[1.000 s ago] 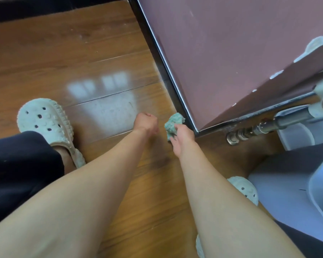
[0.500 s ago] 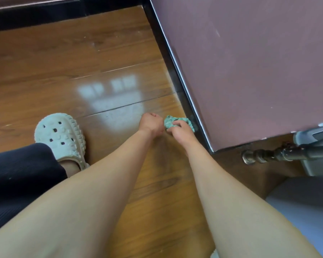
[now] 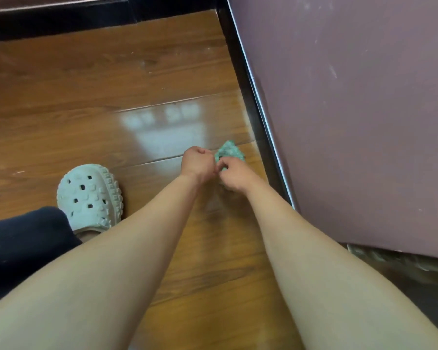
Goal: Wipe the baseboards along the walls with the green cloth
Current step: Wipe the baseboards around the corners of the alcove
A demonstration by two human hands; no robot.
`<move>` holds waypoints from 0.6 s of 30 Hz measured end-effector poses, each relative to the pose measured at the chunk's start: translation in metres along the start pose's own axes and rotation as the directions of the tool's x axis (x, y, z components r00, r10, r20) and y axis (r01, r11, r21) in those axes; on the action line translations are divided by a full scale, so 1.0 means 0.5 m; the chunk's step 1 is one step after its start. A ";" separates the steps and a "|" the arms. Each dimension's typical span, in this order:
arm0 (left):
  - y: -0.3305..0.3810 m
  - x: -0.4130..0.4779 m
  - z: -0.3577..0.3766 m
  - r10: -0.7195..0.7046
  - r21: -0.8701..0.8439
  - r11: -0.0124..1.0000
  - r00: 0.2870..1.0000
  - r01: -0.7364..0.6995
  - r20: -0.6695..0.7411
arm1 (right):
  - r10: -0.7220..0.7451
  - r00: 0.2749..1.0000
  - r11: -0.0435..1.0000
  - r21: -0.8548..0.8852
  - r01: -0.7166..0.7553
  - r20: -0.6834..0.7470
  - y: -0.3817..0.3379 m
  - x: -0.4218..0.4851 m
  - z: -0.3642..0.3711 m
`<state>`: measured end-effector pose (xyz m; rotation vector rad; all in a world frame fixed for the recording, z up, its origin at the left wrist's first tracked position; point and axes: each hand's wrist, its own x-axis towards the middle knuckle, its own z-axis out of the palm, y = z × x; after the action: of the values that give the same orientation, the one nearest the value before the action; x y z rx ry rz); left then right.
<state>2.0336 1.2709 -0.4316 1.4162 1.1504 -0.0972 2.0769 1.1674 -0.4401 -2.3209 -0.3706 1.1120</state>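
1. Glossy brown wooden plank floor (image 3: 86, 97) fills most of the view.
2. Matt mauve wall (image 3: 352, 109) rises on the right.
3. Black glossy baseboard (image 3: 239, 72) runs along its foot.
4. Pale perforated rubber clog (image 3: 89, 195) stands at the left.
5. Left hand (image 3: 197, 164) is a closed fist with nothing seen in it, touching the right hand.
6. Right hand (image 3: 234, 176) has its fingers curled round the cloth.
7. Crumpled green cloth (image 3: 229, 151) is low over the floor, near the baseboard but not touching it.

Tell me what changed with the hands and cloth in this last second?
The right hand has pulled the green cloth off the black baseboard and out over the floor. The left hand, apart before, now meets the right one. The right hand still grips the cloth; the left stays a fist.
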 end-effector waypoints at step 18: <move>0.063 -0.087 0.007 0.135 0.433 0.871 0.961 -0.231 0.241 | 0.044 0.998 0.987 0.158 -0.038 -0.036 0.048 -0.150 -0.026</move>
<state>2.0348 1.2516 -0.3815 1.8813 0.8441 -0.3927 2.0409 1.1090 -0.3994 -2.2161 -0.2131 1.0736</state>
